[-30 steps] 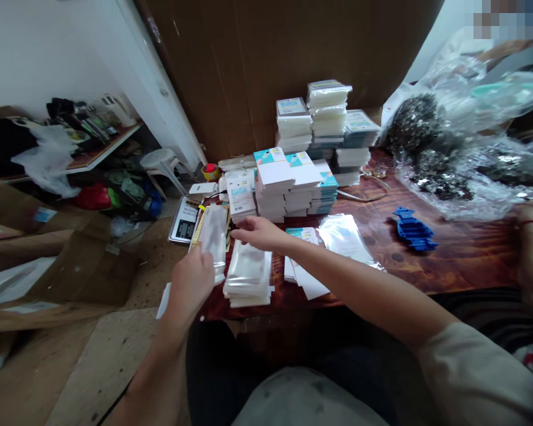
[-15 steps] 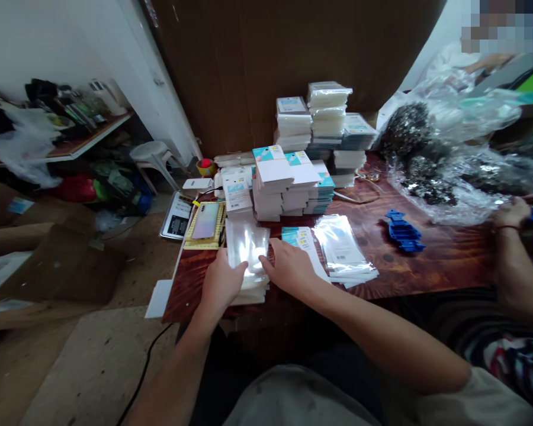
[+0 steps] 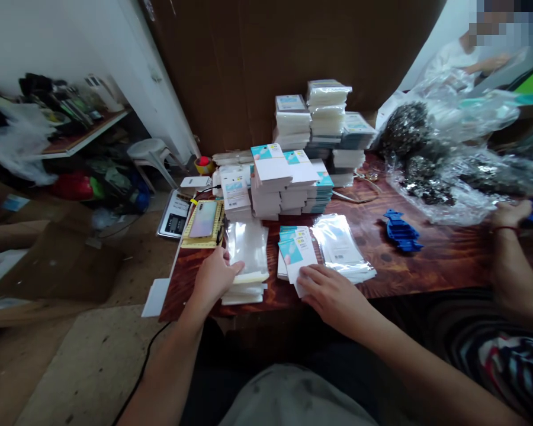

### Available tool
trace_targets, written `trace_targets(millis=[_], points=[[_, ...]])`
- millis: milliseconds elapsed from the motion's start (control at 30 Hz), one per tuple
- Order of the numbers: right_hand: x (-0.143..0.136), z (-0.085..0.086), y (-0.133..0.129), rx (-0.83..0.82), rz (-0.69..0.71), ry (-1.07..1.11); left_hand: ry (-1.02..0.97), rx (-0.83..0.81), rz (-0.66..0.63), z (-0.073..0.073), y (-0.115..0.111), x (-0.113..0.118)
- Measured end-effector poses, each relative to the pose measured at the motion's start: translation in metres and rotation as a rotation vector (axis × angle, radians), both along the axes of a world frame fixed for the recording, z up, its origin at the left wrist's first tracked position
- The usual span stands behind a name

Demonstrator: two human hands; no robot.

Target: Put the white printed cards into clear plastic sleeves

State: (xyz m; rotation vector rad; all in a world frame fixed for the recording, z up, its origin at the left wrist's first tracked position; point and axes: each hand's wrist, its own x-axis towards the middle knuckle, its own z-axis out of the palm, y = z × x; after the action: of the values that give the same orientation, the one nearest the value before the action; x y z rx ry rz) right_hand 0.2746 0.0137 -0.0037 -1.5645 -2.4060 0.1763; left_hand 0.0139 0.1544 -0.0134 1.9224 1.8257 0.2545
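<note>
My left hand (image 3: pixel 215 273) is at the left edge of a stack of clear plastic bags (image 3: pixel 249 251), its thumb on top and its fingers curled at the edge of the top bag. To the right, my right hand (image 3: pixel 331 290) has its fingers bent over the lower end of a white and blue printed card (image 3: pixel 299 260), gripping it. That card lies on a small fanned pile of similar cards. Beside the pile, several bags with cards inside (image 3: pixel 342 245) lie stacked on the dark wooden table (image 3: pixel 275 296).
Behind my hands stand tall stacks of printed cards (image 3: pixel 270 177) and bagged cards (image 3: pixel 328 112). A phone (image 3: pixel 204 219) lies on a yellow pad at the left. A blue plastic part (image 3: pixel 402 231) and bags of shiny dark pieces (image 3: pixel 426 160) are rightward, near a co-worker's hand (image 3: pixel 513 213).
My right hand has left the plastic bags and moved right onto the cards, where the top card now lies slanted. My left hand has stayed by the bags, shifting slightly left.
</note>
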Motion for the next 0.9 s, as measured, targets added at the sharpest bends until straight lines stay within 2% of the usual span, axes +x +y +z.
trace_targets(millis=[100, 167, 233, 300, 400, 500, 567, 600, 700, 800, 900], points=[[0.003, -0.005, 0.001, 0.022, 0.09, -0.077, -0.014, 0.028, -0.015, 0.002, 0.004, -0.005], [0.007, -0.008, 0.0, 0.019, 0.11, -0.072, -0.059, 0.071, 0.026, 0.004, 0.005, -0.007], [0.012, -0.01, -0.001, 0.017, 0.09, -0.004, -0.2, 0.061, 0.108, 0.009, 0.006, -0.007], [0.018, -0.009, -0.003, 0.056, 0.032, 0.086, -0.42, -0.033, 0.16, 0.015, 0.006, -0.006], [0.025, -0.001, -0.007, 0.215, -0.163, 0.249, -0.691, -0.192, 0.163, 0.025, 0.005, -0.002], [0.024, 0.013, -0.013, 0.316, -0.525, 0.555, -0.907, -0.284, 0.198, 0.027, 0.002, 0.008], [0.019, 0.02, -0.016, 0.202, -0.695, 0.886, -1.047, -0.309, 0.25, 0.023, -0.001, 0.017], [0.016, 0.022, -0.017, 0.092, -0.72, 1.065, -1.103, -0.312, 0.277, 0.02, -0.003, 0.022], [0.007, 0.018, -0.016, -0.296, -0.656, 1.442, -1.2, -0.296, 0.321, 0.013, -0.011, 0.037], [0.0, 0.008, -0.011, -0.538, -0.597, 1.486, -1.253, -0.289, 0.298, 0.011, -0.019, 0.047], [-0.005, -0.001, -0.005, -0.563, -0.621, 1.426, -1.284, -0.32, 0.293, 0.012, -0.025, 0.05]])
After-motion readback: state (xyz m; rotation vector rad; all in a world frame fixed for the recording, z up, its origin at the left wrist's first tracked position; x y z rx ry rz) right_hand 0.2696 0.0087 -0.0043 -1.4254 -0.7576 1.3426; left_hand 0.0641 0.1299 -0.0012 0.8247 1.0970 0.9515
